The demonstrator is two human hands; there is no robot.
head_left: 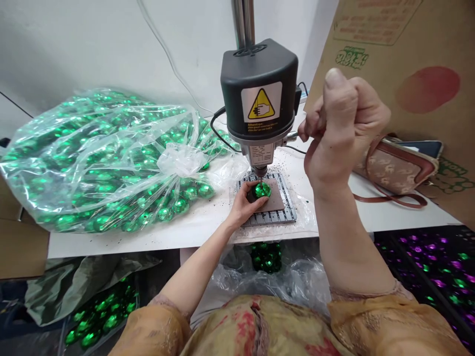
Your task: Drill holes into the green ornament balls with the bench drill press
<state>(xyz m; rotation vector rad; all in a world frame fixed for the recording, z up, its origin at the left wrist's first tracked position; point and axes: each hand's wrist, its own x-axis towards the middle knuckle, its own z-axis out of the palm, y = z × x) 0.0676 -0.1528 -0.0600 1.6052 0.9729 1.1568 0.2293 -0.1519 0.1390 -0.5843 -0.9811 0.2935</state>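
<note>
A shiny green faceted ball [262,190] rests on a brown pad [275,200] over the slotted metal base plate [287,212] of a small drill press [260,94]. My left hand [247,203] grips this ball from the left, thumb in front and fingers behind. Directly above, the drill chuck [261,171] is lowered, its bit at the ball's top. My right hand [343,118] is raised to the right of the motor housing, fingers curled round the end of the press's feed lever [292,136]. Most of the lever's end is hidden by that hand.
A large clear plastic bag [111,163] of green balls lies left on the white table [148,242]. At right are a brown handbag [403,165] and a tall cardboard box [374,64]. Below the table edge are more green balls [266,257] in plastic, plus green and purple ones [438,267].
</note>
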